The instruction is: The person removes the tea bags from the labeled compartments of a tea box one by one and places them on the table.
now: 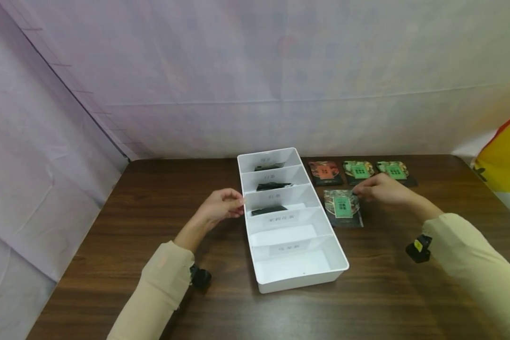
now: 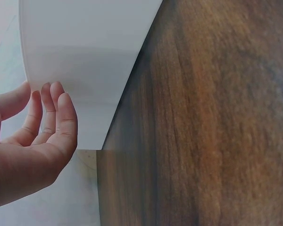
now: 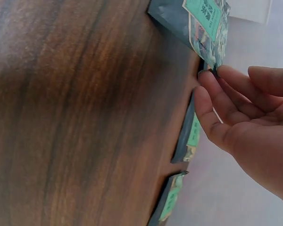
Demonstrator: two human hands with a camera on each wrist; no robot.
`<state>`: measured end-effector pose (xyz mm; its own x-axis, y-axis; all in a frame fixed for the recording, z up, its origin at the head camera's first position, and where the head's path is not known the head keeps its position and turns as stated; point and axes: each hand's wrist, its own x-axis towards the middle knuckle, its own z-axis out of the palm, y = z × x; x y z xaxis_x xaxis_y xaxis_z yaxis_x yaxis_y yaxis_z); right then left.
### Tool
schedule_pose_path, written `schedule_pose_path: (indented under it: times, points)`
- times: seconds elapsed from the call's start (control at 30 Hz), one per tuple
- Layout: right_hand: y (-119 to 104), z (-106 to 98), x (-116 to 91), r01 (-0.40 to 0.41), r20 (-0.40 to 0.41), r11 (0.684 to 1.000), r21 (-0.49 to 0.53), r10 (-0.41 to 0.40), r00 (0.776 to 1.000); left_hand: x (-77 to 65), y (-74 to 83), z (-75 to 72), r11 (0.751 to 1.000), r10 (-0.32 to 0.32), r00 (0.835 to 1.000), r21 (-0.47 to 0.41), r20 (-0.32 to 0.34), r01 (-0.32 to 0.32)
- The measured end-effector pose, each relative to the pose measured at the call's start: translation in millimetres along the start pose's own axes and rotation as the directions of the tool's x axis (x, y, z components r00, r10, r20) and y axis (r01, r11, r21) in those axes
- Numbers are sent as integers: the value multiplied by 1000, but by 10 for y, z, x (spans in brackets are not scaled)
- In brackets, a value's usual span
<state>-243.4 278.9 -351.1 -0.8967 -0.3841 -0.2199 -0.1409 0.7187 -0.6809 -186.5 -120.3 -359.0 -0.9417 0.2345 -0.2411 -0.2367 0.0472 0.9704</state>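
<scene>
My right hand [image 1: 384, 189] pinches one top corner of a dark packet with a green label [image 1: 343, 208]. The packet is tilted over the table, close to the box's right side. In the right wrist view, thumb and fingertips meet at the packet's corner. A long white divided box [image 1: 299, 285] stands in the middle, its compartments bearing printed labels. My left hand [image 1: 221, 206] holds the box's left rim, with the thumb at the edge and the other fingers curled along the outer wall [image 2: 85, 70]. Dark packets [image 1: 274, 185] lie in the three far compartments; the two near ones hold none.
Behind the held packet, a red-labelled packet [image 1: 325, 173] and two green-labelled packets [image 1: 358, 171] lie in a row near the table's back edge. The brown wooden table [image 1: 161, 189] meets a pale cloth backdrop [image 1: 195, 94]. Yellow cloth [image 1: 505, 160] hangs at the right.
</scene>
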Motion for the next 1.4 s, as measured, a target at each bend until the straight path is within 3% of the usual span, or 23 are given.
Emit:
schedule_pose_path:
  times: [0.33, 0.57, 0.8, 0.97, 1.4]
  points:
    - [-9, 18, -80, 12, 6, 1000, -7, -12, 1000, 2, -5, 2, 1000, 3, 1000, 8, -1, -2]
    - [-103, 113, -291, 101, 40, 993, -58, -99, 994, 2, 7, 3, 1000, 2, 1000, 4, -1, -2]
    - [-126, 296, -409, 221, 87, 974, -57, -216, 973, 7, -1, -1, 1000, -3, 1000, 24, -3, 3]
    - [-105, 385, -415, 213, 115, 977, -16, -209, 971, 2, 3, 3, 1000, -2, 1000, 20, -3, 2]
    - [-116, 420, -303, 205, 94, 979, -19, -203, 975, 1, 0, 3, 1000, -6, 1000, 20, -6, 6]
